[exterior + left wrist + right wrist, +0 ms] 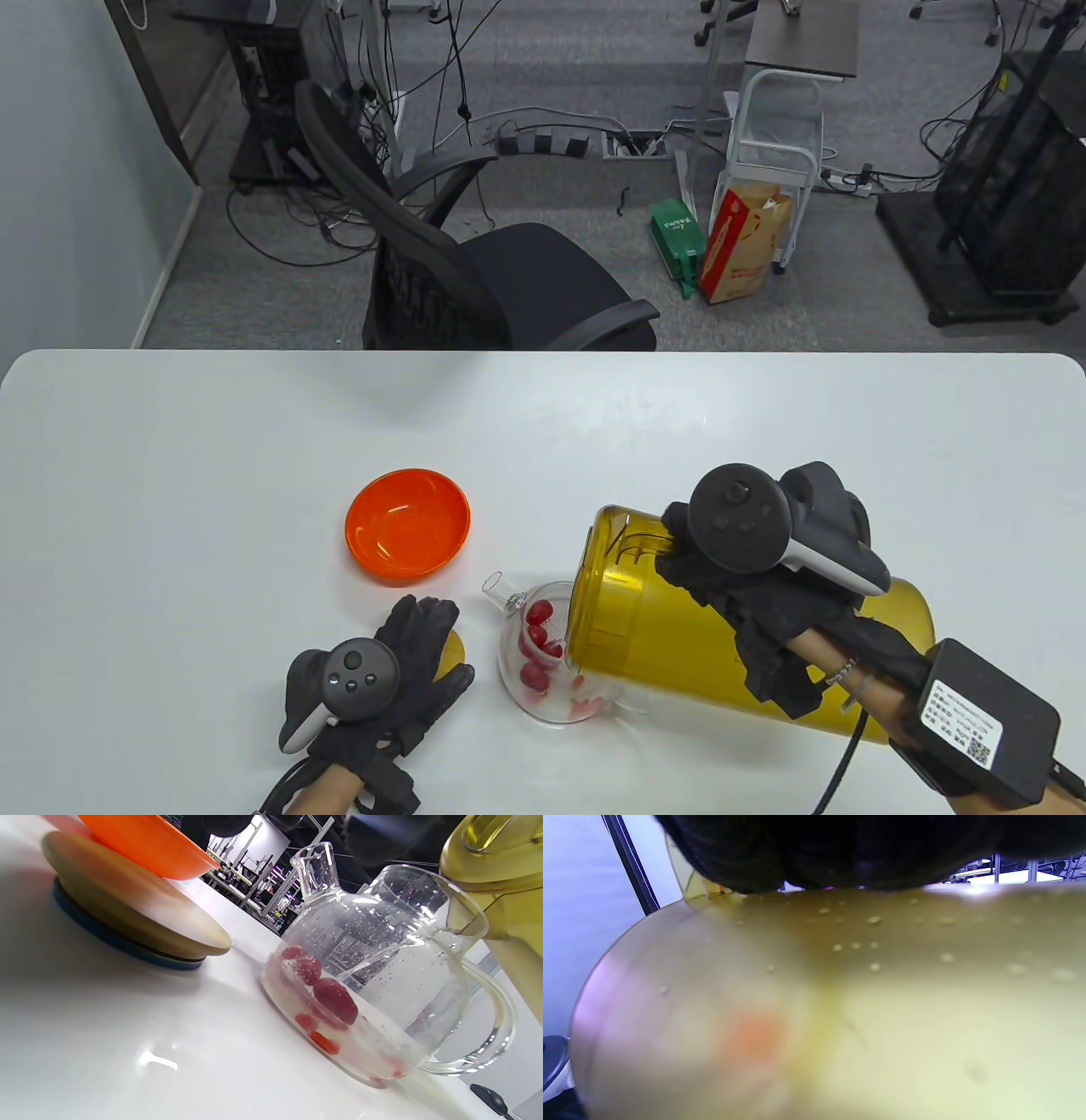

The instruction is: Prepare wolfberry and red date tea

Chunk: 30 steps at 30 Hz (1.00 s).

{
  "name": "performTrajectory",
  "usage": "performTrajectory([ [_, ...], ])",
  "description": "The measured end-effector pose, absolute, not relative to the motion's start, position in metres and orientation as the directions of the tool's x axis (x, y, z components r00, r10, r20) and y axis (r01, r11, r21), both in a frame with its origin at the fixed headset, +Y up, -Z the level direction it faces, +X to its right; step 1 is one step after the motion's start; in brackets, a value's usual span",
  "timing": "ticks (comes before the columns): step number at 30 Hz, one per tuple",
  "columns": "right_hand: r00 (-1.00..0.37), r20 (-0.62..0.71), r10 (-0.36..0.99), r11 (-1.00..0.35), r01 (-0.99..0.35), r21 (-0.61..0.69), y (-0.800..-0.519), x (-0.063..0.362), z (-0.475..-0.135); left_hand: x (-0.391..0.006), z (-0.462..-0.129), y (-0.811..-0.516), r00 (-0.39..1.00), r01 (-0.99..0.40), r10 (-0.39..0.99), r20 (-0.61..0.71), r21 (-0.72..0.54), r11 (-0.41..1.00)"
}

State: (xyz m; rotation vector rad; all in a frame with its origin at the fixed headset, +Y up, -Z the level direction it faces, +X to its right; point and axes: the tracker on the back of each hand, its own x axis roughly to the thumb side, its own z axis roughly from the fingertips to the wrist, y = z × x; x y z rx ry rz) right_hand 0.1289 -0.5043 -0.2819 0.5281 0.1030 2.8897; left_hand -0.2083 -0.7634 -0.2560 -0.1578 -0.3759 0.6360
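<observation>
A glass teapot (530,679) stands near the table's front edge with red dates (540,613) and wolfberries in it. In the left wrist view the teapot (373,984) holds some water with the fruit (335,1001) in it. My right hand (721,586) grips a big yellow pitcher (679,654), tilted with its mouth over the teapot's opening. The pitcher (840,1005) fills the right wrist view. My left hand (428,641) lies flat, fingers spread, over a wooden lid (452,647) left of the teapot. The lid (127,921) lies on the table.
An orange bowl (407,535) sits behind the left hand and looks empty; it also shows in the left wrist view (144,844). An office chair (475,280) stands beyond the table's far edge. The white table (212,475) stretches to the left and back.
</observation>
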Motion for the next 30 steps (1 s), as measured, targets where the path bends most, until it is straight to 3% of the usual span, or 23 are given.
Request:
performTrajectory([
  [30, -0.919, 0.341, 0.199, -0.979, -0.176, 0.1, -0.503, 0.1285, -0.2808, -0.2083, -0.2559, -0.7633, 0.739, -0.55, 0.606, 0.295, -0.256, 0.795],
])
